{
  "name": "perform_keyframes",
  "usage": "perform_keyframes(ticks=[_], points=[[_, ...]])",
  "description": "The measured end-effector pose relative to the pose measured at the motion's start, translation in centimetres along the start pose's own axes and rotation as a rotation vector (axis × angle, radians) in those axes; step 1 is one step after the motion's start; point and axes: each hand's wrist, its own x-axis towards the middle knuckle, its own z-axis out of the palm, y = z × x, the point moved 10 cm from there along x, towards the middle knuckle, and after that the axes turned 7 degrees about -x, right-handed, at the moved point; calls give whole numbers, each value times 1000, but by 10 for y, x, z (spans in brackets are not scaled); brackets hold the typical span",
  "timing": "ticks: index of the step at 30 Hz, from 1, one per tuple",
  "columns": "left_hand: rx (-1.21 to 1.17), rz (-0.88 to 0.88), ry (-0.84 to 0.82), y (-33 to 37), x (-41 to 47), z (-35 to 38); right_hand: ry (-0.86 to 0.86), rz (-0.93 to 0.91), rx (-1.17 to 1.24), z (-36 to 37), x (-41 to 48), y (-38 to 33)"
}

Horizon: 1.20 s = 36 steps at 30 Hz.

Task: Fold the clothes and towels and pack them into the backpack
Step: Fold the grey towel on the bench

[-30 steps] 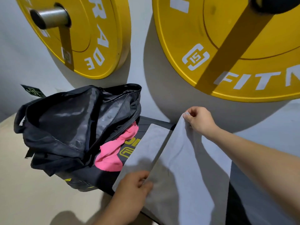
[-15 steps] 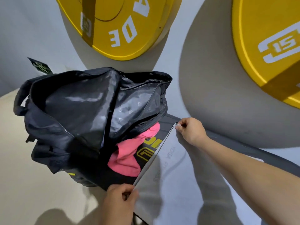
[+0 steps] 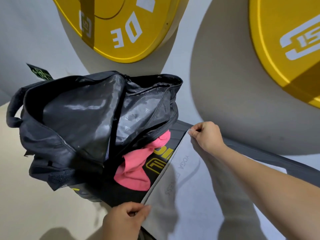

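A grey towel [image 3: 187, 193] with faint lettering lies spread on a black bench [image 3: 270, 158]. My left hand [image 3: 123, 220] pinches its near left corner. My right hand [image 3: 206, 135] pinches its far left corner by the wall. The towel's left edge runs straight between the two hands. A black backpack [image 3: 83, 129] lies unzipped and gaping at the bench's left end. A pink garment [image 3: 136, 167] lies crumpled between the backpack's mouth and the towel, partly under the bag's flap.
Two yellow weight plates hang on the grey wall, one [image 3: 124, 26] above the backpack and one [image 3: 290, 44] at the right. Beige floor [image 3: 34, 205] lies left of the bench. A small green-and-black tag [image 3: 40, 73] shows behind the bag.
The raised half of the towel has been brought down flat, and both hands now hold the left edge low on the bench. The view has shifted left and down toward the backpack.
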Motion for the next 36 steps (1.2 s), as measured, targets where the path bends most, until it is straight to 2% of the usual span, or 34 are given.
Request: perform_keyframes(ticks=[4, 9, 13, 18, 21, 26, 29, 31, 36], points=[[-108, 78, 50, 24, -7, -19, 148, 63, 256, -52, -15, 1], [-107, 284, 80, 88, -30, -59, 288, 68, 523, -135, -56, -1], [-180, 417, 131, 132, -56, -98, 353, -23, 502, -205, -106, -14], [-83, 573, 29, 177, -102, -123, 368, -77, 332, -273, -168, -24], [-39, 668, 25, 195, -127, -140, 392, -94, 246, -309, -209, -29], [19, 853, 136, 220, -174, -174, 214, -127, 221, -344, -291, -51], [194, 1079, 234, 235, -211, -185, 88, -152, 82, -353, -338, -63], [226, 1189, 256, 242, -231, -192, 16, -161, 47, -359, -364, -65], [193, 1251, 256, 265, -245, -200, -112, -136, 116, -377, -391, -57]])
